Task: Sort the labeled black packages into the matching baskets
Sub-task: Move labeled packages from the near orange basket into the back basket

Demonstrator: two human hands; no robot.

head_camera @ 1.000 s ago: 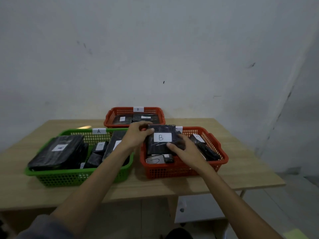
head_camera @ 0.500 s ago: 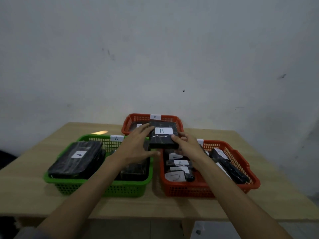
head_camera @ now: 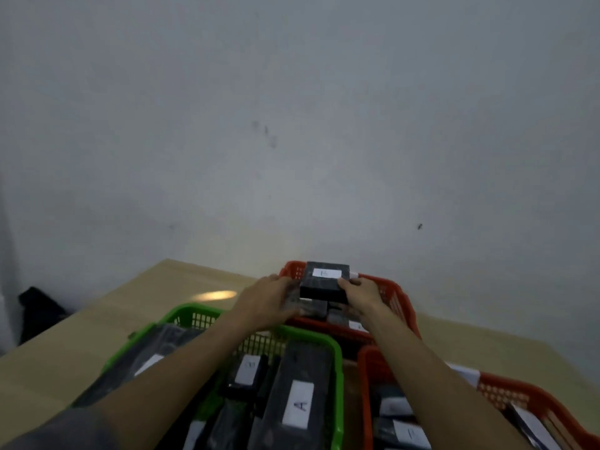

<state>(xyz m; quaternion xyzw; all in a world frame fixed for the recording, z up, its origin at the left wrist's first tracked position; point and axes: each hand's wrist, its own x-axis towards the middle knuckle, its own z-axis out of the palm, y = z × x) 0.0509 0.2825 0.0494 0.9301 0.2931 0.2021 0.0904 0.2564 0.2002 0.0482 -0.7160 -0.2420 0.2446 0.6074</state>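
Both hands hold a black package with a white label (head_camera: 325, 281) over the far orange basket (head_camera: 394, 295), which has other black packages inside. My left hand (head_camera: 266, 302) grips the package's left side and my right hand (head_camera: 360, 293) grips its right side. Nearer me, the green basket (head_camera: 337, 358) holds several black packages, one labelled A (head_camera: 300, 404). The near orange basket (head_camera: 367, 378) at right holds more labelled black packages. The picture is blurred, so the held package's letter is unreadable.
The baskets stand on a light wooden table (head_camera: 65, 358) against a pale wall. A dark object (head_camera: 37, 306) lies beyond the table's left edge. Bare tabletop shows to the left of the green basket and at the far right.
Both hands have carried the black package away from the near orange basket and farther back, over the far orange basket. The camera has moved in closer and tilted over the baskets.
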